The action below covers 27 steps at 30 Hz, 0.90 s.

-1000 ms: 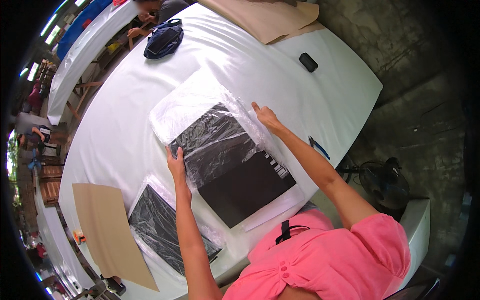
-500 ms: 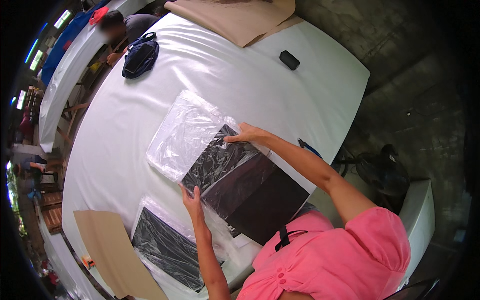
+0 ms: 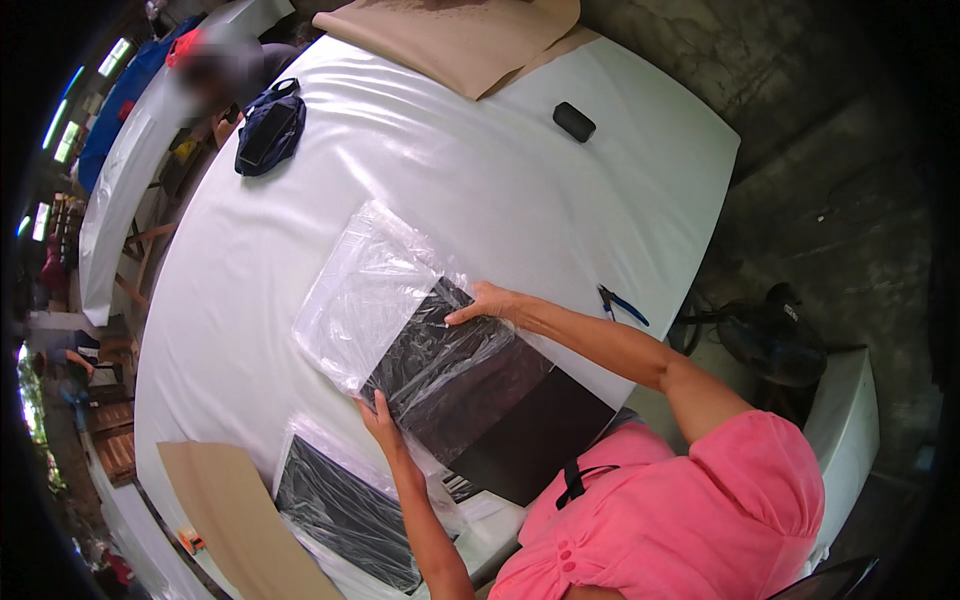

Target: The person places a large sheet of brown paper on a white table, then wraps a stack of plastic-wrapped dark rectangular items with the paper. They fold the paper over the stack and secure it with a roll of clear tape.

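Note:
A flat black rectangular panel [image 3: 535, 430] lies in front of me, its far part inside a clear plastic sleeve [image 3: 365, 285]; its near end is bare, close to my body. With the thumb on top, my left hand [image 3: 380, 420] grips the panel's left edge through the film. Across from it, my right hand [image 3: 485, 303] pinches the far right edge, thumb on the upper face and fingers partly hidden. A second dark panel [image 3: 345, 505], wrapped in clear film, lies at my near left beside my left forearm.
A white-covered table [image 3: 480, 190] bears brown paper [image 3: 450, 45], a dark blue bag [image 3: 270, 130], a black case [image 3: 574, 122] and blue-handled pliers [image 3: 625, 306]. Brown cardboard [image 3: 235, 520] lies at the near left. A black fan [image 3: 770, 340] stands right. Another person [image 3: 225, 80] leans in at far left.
Both hands keep their grip on the sleeved panel. The panel and hands sit slightly lower in the picture, and the whole view has shifted a little.

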Each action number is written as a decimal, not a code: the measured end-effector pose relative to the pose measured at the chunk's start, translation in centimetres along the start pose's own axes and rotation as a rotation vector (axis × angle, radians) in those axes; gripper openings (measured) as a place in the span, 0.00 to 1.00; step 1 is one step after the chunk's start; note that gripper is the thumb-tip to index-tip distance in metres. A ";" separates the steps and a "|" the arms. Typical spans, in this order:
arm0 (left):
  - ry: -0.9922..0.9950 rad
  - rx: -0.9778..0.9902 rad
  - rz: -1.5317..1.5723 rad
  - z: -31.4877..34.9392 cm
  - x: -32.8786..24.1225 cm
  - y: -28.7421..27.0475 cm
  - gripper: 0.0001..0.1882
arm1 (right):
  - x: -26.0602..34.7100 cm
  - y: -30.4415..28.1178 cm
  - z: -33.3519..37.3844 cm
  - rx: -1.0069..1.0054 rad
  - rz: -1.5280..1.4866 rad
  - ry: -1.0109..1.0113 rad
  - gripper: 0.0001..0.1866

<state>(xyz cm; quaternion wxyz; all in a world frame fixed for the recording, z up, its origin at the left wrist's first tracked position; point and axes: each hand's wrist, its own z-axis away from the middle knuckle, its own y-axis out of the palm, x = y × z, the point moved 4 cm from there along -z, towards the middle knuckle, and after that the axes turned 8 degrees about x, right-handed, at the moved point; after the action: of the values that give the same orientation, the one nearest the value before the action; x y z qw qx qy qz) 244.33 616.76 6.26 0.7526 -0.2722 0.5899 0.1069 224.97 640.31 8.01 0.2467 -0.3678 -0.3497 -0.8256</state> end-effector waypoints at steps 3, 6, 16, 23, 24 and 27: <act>0.010 0.009 0.069 -0.1 0.9 -0.4 0.36 | -0.3 0.3 0.0 -0.004 -0.104 0.011 0.40; 0.007 0.020 0.062 -0.2 2.7 -1.3 0.36 | 0.2 1.4 1.2 -0.072 -0.116 -0.014 0.44; 0.038 0.048 0.370 0.0 1.4 -3.9 0.42 | 2.5 7.0 5.9 -0.103 0.070 -0.079 0.35; -0.651 0.229 0.938 5.8 0.3 -4.8 0.48 | 4.4 10.7 9.1 -0.138 0.255 -0.120 0.32; -0.649 0.185 0.917 6.2 0.3 -5.6 0.46 | 3.9 10.6 9.1 -0.136 0.250 -0.130 0.33; -0.610 0.103 0.880 7.2 0.4 -8.0 0.42 | 3.1 10.4 9.9 -0.141 0.244 -0.151 0.34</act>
<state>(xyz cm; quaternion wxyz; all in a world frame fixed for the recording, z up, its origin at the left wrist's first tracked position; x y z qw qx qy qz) 254.23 613.94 9.22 0.7862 0.0815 0.4075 0.4574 234.33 640.77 19.38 0.2918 -0.4852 -0.2611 -0.7819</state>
